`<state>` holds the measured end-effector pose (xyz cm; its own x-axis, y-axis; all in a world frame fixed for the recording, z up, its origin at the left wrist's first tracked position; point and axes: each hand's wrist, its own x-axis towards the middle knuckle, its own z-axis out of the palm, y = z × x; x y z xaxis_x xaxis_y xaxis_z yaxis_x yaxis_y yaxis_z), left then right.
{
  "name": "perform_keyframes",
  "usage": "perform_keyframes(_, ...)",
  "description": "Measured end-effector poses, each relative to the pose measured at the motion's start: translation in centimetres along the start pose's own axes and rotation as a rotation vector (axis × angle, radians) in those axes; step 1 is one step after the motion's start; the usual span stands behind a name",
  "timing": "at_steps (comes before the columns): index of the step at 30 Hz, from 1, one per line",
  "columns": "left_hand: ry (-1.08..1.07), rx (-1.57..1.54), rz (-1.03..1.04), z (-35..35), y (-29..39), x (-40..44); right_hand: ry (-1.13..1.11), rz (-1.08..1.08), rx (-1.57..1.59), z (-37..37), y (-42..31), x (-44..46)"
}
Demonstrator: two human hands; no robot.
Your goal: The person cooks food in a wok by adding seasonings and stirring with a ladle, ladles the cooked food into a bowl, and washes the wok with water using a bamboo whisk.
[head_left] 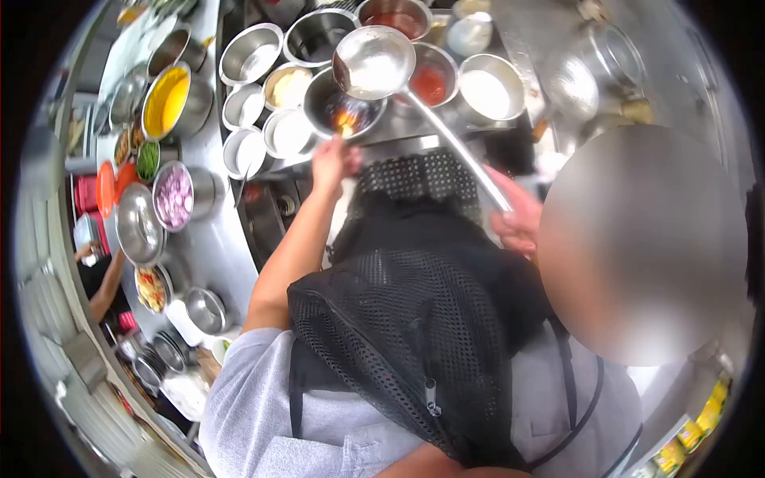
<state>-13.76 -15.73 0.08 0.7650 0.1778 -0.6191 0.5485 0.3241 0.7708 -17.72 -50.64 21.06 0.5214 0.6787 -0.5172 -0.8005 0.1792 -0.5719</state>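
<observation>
My right hand (516, 215) is wrapped round the end of a long-handled metal ladle (456, 143). The ladle's round bowl is raised over the row of pots and looks wet inside. My left hand (335, 166) reaches to the near rim of a dark-looking metal pot (320, 107), its fingers drawn together. Something bright orange-yellow shows at the fingertips, too small and blurred to name. Beside that pot stand a container of white stuff (288, 133), one of pale yellow stuff (288, 86) and a pot of red sauce (430, 84).
On the left counter are a pot of yellow liquid (166, 99), chopped purple onion (174, 196), chopped greens (148, 160) and a steel bowl (141, 225). Another person's arm (106, 288) shows at the far left. A blurred round patch covers part of the right side.
</observation>
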Motion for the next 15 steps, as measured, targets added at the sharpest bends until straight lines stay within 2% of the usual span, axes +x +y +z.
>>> perform_keyframes(2,-0.057,0.027,-0.030,1.0,-1.1,-0.7,-0.022,-0.133,0.088,-1.4,0.8,-3.9)
perform_keyframes(4,-0.117,0.103,-0.056,3.6,-0.4,-2.4,0.065,-0.277,0.148,-1.9,1.4,-7.8)
perform_keyframes(7,-0.231,0.098,0.069,8.0,-0.6,-0.8,0.191,-0.507,0.209,-5.0,3.5,-14.1)
perform_keyframes(12,-0.316,0.182,0.260,20.3,1.9,0.3,0.412,-0.812,0.205,-10.9,6.7,-24.4)
perform_keyframes(14,-0.454,0.190,0.297,25.8,1.8,0.0,0.603,-0.835,0.175,-13.0,7.7,-28.2)
perform_keyframes(15,-0.508,0.228,0.312,29.0,1.4,-1.2,0.610,-0.865,0.212,-15.2,8.6,-29.8)
